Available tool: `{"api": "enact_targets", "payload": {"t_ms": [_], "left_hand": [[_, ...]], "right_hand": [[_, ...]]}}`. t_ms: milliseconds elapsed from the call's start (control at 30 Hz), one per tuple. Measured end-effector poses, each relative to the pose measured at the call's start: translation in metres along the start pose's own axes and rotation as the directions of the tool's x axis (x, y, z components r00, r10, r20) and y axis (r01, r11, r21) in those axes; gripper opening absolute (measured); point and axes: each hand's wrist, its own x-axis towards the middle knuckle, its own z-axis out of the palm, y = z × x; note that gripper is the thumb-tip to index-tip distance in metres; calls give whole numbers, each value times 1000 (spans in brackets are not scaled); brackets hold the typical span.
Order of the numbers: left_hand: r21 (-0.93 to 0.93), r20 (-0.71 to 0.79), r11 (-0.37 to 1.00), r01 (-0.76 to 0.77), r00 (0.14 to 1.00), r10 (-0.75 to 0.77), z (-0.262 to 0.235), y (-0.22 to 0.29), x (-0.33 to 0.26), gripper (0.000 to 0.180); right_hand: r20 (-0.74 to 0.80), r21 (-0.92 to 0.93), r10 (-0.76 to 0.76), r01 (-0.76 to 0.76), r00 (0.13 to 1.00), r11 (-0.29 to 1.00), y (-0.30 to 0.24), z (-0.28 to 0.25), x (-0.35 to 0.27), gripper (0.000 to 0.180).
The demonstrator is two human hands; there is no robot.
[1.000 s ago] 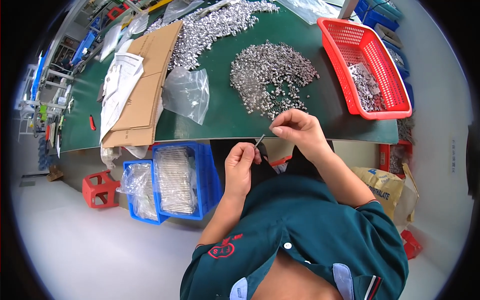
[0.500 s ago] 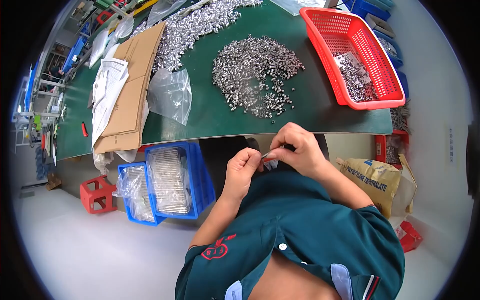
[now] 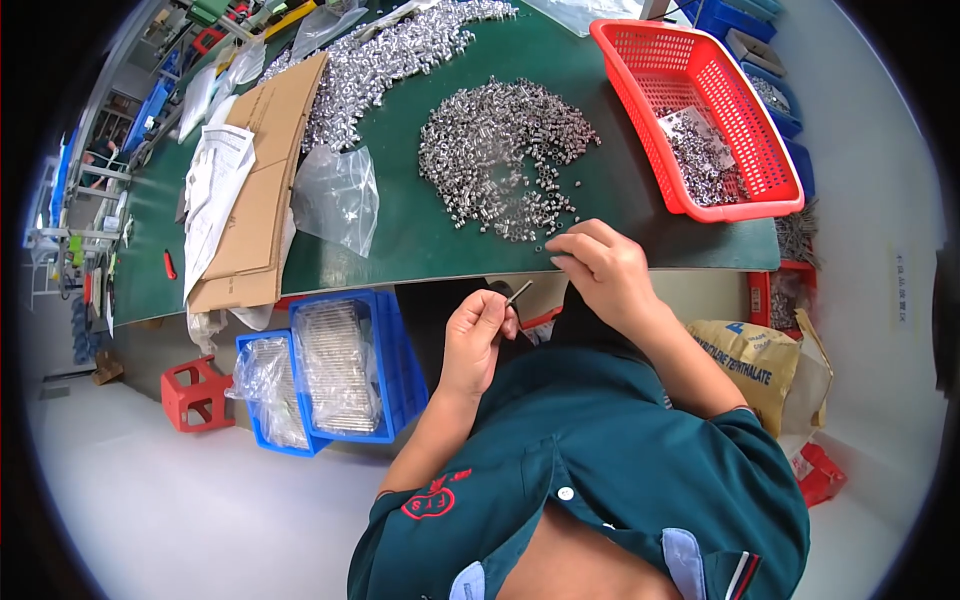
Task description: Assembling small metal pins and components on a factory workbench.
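Observation:
My left hand (image 3: 476, 335) is closed on a short thin metal pin (image 3: 519, 293), which sticks out past the thumb and forefinger, just off the table's near edge. My right hand (image 3: 608, 275) reaches over that edge, palm down, with thumb and forefinger slightly apart. Just beyond its fingertips lies a loose small metal ring (image 3: 538, 248). Farther in spreads a heap of small silvery metal rings (image 3: 490, 150), thinning out toward me. Whether anything tiny lies under the right fingers is hidden.
A red perforated basket (image 3: 690, 210) with more metal parts stands at right on the green table (image 3: 420, 235). Left are flattened cardboard (image 3: 265, 180), a clear plastic bag (image 3: 340, 200) and another heap of shiny parts (image 3: 370, 80). Blue crates (image 3: 385, 370) and a red stool (image 3: 195, 395) sit below.
My hands have parted. The right moved forward from the pin to the table edge by the rings; the left keeps the pin, now tilted up and more exposed.

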Motion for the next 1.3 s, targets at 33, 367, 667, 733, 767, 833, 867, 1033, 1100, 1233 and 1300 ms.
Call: {"api": "enact_targets", "payload": {"t_ms": [33, 367, 667, 733, 767, 833, 867, 1033, 1100, 1233, 1300], "left_hand": [[0, 1, 1000, -2, 1000, 2, 0, 0, 1, 21], [-36, -25, 999, -22, 999, 21, -7, -1, 1, 19], [42, 22, 998, -40, 999, 39, -4, -1, 4, 19], [52, 24, 998, -43, 999, 42, -4, -2, 5, 19], [54, 29, 998, -41, 999, 39, -5, -3, 5, 19], [56, 35, 998, -41, 999, 39, -7, -3, 4, 19], [43, 47, 999, -12, 999, 10, -8, -3, 3, 19], [187, 6, 981, -55, 999, 54, -3, -1, -2, 18], [370, 8, 918, -139, 989, 147, 0, 0, -3, 19], [595, 74, 748, -294, 947, 313, 4, 6, -5, 20], [414, 56, 887, -203, 979, 198, 1, 3, -4, 21]], "right_hand": [[-1, -49, -41, 41, 999, 998, 3, 4, 2, 17], [5, -312, -16, 17, 1000, 950, 3, 24, 6, 13], [363, 549, 439, -570, 822, 611, -17, 13, -3, 11], [367, 557, 439, -572, 820, 603, -16, 14, -4, 11], [373, 565, 435, -572, 820, 594, -16, 15, -4, 11], [317, 509, 362, -479, 877, 715, -22, 12, -4, 9], [268, 439, 278, -374, 922, 817, -24, 10, -4, 7], [245, 416, 243, -328, 939, 848, -28, 10, -8, 6], [204, 376, 316, -372, 926, 849, -32, 10, -10, 6], [193, 357, 254, -309, 948, 882, -35, 8, -9, 7], [198, 385, 143, -212, 970, 898, -27, 3, -8, 8]]}}
